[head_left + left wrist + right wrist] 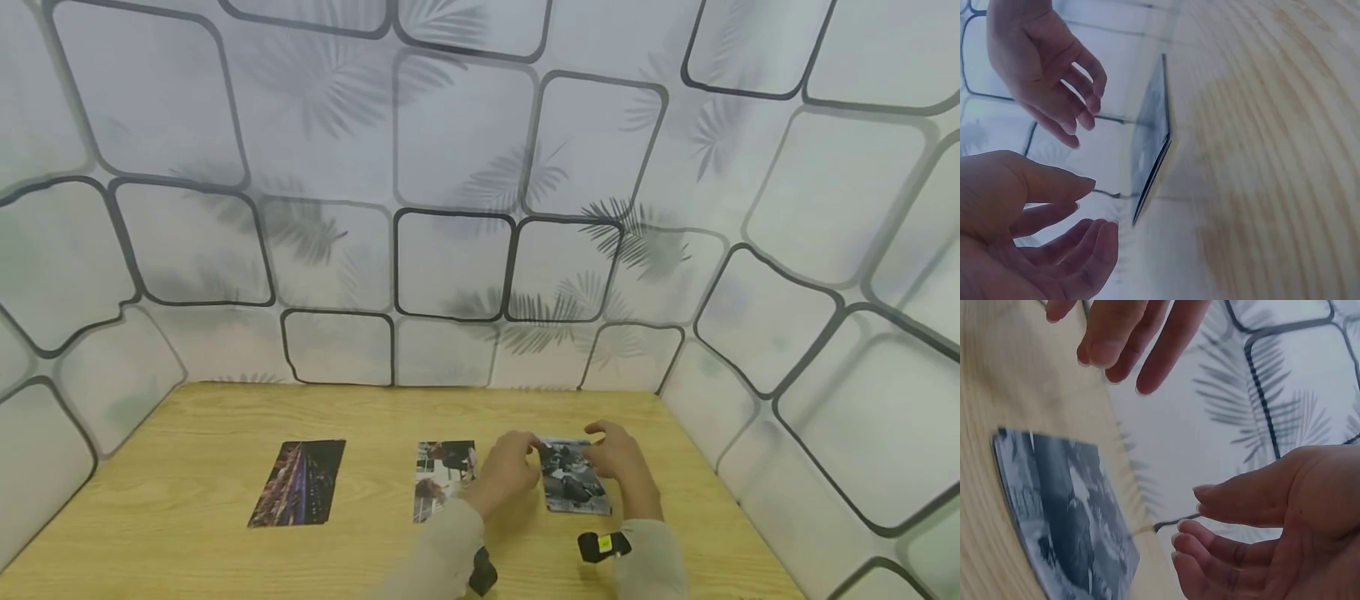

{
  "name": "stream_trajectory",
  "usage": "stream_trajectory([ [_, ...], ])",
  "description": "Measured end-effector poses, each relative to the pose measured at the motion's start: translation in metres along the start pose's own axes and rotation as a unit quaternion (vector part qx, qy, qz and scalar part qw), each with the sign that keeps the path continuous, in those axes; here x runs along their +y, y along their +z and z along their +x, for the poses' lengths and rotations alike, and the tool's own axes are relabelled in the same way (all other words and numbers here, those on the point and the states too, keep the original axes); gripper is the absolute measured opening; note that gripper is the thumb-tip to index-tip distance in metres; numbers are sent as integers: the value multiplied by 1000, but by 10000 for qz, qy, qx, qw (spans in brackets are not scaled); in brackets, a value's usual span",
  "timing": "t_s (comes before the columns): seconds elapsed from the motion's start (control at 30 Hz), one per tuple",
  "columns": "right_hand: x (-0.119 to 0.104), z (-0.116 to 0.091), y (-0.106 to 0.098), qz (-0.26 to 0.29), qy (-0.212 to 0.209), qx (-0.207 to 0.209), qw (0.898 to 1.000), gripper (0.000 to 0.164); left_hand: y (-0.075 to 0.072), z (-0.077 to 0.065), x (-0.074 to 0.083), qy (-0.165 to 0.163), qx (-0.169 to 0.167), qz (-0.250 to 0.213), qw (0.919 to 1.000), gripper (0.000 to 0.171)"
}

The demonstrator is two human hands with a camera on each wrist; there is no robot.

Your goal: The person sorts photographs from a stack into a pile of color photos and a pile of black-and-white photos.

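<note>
A small stack of photo prints with a black-and-white picture on top (572, 483) lies on the table at the right. My left hand (510, 468) hovers by its left edge, fingers loosely bent and holding nothing. On the other side, my right hand (621, 467) overlaps the stack's right edge in the head view, its fingers relaxed. Seen from the left wrist, both hands are raised beside the stack (1152, 119), whose layered edges show. The right wrist view has a gap between the right hand (1260, 519) and the stack (1072, 512).
A colour photo (444, 475) of animals lies left of the stack, partly behind my left hand. Farther left is a dark night-city photo (300, 483). Patterned cloth (465, 267) walls the wooden table (375, 417) at the back and sides.
</note>
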State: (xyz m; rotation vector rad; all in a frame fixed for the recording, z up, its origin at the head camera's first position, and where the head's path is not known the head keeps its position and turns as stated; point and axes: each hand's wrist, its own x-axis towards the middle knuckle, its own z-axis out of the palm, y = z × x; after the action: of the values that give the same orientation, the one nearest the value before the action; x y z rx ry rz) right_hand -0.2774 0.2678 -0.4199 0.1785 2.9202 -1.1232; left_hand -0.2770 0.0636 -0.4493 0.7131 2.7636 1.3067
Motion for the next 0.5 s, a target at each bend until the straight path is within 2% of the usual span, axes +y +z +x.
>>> stream_trajectory([
  [0.13, -11, 0, 8, 421, -211, -145, 9988, 49, -26, -16, -11, 106, -88, -297, 9995, 42],
  [0.3, -27, -1, 21, 686, -341, -403, 9962, 50, -57, -39, -32, 100, 42, -378, 9992, 40],
  [0.43, -39, -4, 33, 722, -471, -560, 9947, 50, -81, -54, -52, -113, 248, -298, 9992, 40],
  [0.5, -44, -5, 39, 748, -513, -619, 9939, 49, -93, -61, -60, -354, 402, -310, 9981, 40],
])
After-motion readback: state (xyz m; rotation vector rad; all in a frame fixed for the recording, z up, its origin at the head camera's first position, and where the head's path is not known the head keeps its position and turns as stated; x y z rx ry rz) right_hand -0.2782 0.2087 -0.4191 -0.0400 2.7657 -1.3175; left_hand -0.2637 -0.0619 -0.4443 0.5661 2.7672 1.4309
